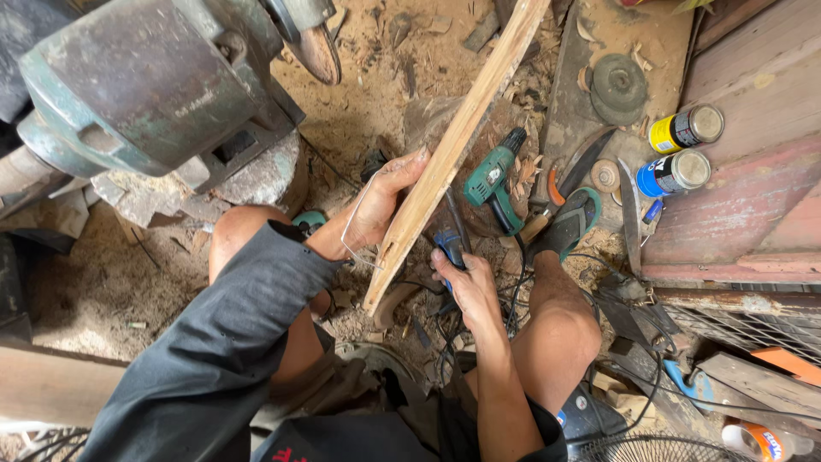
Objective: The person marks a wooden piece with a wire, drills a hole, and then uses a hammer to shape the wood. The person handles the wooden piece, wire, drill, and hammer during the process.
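Lower centre: the right hand (pixel 469 287) is clamped on a blue-handled tool (pixel 448 248), its working end hidden behind the wood. Just above, the left hand (pixel 382 204) grips the long wooden slat (pixel 453 145), which slants from mid-frame to the top edge; a firm, steady hold would serve best. Beyond lie a green power drill (pixel 492 178) and two spray cans (pixel 680 150) at right.
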